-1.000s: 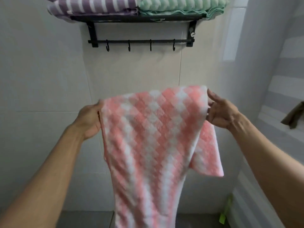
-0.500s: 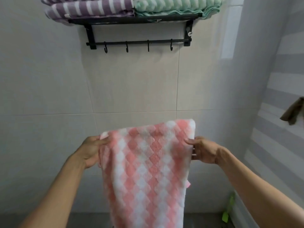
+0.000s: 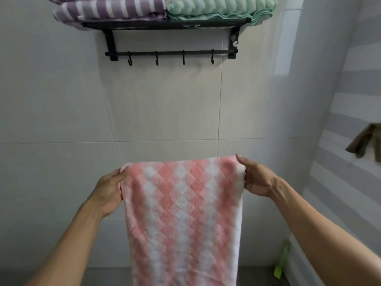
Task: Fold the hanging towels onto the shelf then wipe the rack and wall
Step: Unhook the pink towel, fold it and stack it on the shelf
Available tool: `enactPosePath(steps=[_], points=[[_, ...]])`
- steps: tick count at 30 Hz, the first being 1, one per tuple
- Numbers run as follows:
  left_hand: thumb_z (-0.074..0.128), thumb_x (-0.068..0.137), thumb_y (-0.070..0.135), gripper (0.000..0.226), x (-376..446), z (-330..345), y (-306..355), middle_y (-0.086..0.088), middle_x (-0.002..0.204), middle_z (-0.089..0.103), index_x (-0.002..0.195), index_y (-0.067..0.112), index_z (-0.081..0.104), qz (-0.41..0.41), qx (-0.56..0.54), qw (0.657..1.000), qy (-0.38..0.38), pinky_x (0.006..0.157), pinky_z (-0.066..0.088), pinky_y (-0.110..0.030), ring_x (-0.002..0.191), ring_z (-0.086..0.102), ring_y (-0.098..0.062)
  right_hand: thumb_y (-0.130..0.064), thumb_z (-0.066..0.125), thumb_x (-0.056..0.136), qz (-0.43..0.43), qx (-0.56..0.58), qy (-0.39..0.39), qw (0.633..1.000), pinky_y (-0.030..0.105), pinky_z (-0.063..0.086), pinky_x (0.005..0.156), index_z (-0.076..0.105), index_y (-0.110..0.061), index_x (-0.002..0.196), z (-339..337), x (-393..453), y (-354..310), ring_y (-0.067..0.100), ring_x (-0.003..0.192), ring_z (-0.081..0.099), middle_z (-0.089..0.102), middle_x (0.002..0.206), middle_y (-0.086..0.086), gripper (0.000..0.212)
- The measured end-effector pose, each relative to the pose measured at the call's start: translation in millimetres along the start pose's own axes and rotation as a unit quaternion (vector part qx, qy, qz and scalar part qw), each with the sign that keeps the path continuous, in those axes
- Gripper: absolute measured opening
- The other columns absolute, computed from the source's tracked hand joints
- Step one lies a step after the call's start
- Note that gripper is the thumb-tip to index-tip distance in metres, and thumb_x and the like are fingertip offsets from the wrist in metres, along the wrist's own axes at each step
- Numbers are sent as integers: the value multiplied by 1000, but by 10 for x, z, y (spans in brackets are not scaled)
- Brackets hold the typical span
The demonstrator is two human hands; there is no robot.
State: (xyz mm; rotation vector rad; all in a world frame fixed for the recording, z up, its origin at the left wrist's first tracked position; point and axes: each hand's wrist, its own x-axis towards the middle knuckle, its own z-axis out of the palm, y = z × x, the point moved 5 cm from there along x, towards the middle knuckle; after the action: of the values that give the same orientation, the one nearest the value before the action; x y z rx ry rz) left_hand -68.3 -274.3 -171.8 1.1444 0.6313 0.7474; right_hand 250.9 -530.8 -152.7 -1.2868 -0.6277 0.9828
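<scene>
Fingers of left hand [image 3: 109, 188] and right hand [image 3: 255, 178] pinch pink towel's [image 3: 183, 213] top corners.

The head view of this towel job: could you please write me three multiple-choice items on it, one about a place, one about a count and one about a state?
1. Where does the purple striped towel lie?
A. on the shelf, left of the green towel
B. on a hook
C. on the floor

2. How many hooks hang from the rail?
A. two
B. four
C. six

3. How is the pink checked towel held?
A. bunched in one hand
B. by its top corners, hanging down
C. draped over the rail

Key: 1 A, it sits beside the green towel. 2 B, four show. 3 B, left hand and right hand each grip a corner.
</scene>
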Motion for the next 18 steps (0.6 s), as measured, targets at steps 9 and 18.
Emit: enactPosePath(steps=[9,18], points=[[73,80,21,30,-22,129,227,-10,92,73,105,5,71,13,52,998,29,70,56,-33,70,71,-19,-32,75,78,6,-21,27,999,31,62,70,76,-4,105,-33,-40,-73,20,80,73,76,96,10,39],[79,81,9,14,65,154,482,-4,65,74,82,5,66,19,27,987,156,50,58,-27,53,70,-11,-25,79,83,-46,-60,139,987,35,60,76,73,-3,98,-22,-3,-491,22,82,67,71,92,9,27]])
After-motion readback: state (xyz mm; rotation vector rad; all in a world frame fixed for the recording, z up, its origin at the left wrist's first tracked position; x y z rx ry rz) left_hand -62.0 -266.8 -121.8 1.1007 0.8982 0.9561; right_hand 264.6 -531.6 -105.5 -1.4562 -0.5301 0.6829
